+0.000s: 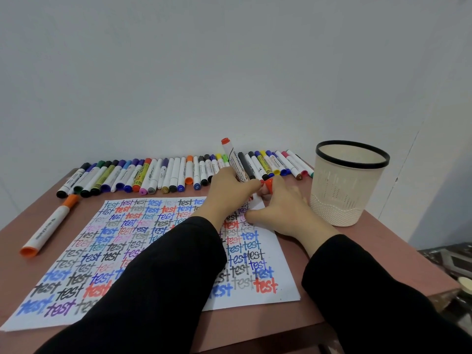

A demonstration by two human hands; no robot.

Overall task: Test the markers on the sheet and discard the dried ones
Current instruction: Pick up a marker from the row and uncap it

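A white sheet (102, 238) covered with rows of the word "test" in many colours lies on the brown table (370, 241). My left hand (227, 190) grips a red-ended white marker (231, 157), held nearly upright with its tip down at the sheet's top right corner. My right hand (283, 208) rests on the same corner and pinches the marker's red cap (268, 185) in its fingers. The marker's tip is hidden between my hands.
A long row of capped markers (166, 175) lies along the table's back edge by the wall. One orange marker (51, 223) lies alone left of the sheet. A cream waste bin (350, 190) with a black rim stands at the right.
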